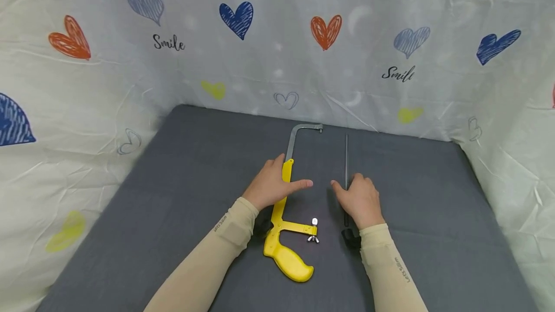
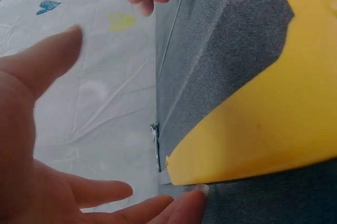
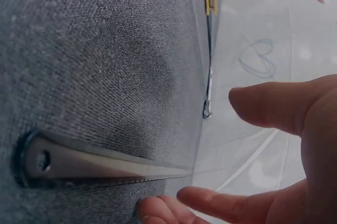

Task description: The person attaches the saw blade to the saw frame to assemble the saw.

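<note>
A hacksaw frame (image 1: 278, 211) with a yellow handle (image 1: 295, 265) and a grey metal bow lies on the grey surface, with no blade fitted. At its lower arm sits a wing nut (image 1: 313, 239). Over the yellow bar hovers my left hand (image 1: 270, 186), thumb spread out to the right. In the left wrist view its fingertips come right to the edge of the yellow frame (image 2: 247, 129). The loose hacksaw blade (image 3: 89, 163), with a hole at its near end, lies to the right. Above it my right hand (image 1: 363, 201) hangs with thumb and fingers apart, holding nothing.
Grey cloth (image 1: 173, 196) covers the table. A white curtain (image 1: 269, 52) printed with hearts and "Smile" encloses the back and both sides. A dark wrist device (image 1: 350, 239) shows under my right wrist.
</note>
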Tool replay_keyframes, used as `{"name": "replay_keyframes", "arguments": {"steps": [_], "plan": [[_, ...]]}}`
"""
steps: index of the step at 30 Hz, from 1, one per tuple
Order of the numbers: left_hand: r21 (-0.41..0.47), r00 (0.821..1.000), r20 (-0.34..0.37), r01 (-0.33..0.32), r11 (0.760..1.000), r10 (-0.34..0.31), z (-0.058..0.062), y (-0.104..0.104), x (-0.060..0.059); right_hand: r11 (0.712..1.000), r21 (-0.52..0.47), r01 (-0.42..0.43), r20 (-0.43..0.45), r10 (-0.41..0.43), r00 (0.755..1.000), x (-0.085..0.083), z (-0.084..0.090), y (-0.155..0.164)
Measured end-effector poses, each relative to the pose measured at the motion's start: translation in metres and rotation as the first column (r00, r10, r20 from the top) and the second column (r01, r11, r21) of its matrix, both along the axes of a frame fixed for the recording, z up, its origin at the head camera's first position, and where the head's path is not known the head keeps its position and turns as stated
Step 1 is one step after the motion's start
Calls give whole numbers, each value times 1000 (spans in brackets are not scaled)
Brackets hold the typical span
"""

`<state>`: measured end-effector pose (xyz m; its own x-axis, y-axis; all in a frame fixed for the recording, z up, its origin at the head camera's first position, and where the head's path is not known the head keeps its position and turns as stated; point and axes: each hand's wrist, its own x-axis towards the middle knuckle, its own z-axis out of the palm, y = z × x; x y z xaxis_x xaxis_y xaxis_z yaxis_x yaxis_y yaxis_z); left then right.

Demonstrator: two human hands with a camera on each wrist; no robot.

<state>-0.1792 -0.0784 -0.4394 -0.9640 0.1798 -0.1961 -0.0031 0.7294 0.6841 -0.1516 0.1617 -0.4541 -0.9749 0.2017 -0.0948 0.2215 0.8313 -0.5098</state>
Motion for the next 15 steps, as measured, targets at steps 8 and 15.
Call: {"name": "replay_keyframes", "arguments": {"steps": [8, 15], "plan": [[-76, 1000, 21, -1, 997, 3, -5, 2, 1, 1000, 24, 18, 27, -18, 999, -3, -4, 0], [-154, 1000, 25, -2, 988, 6, -6, 1, 2, 999, 31, 23, 19, -24, 1000, -4, -5, 0]]}}
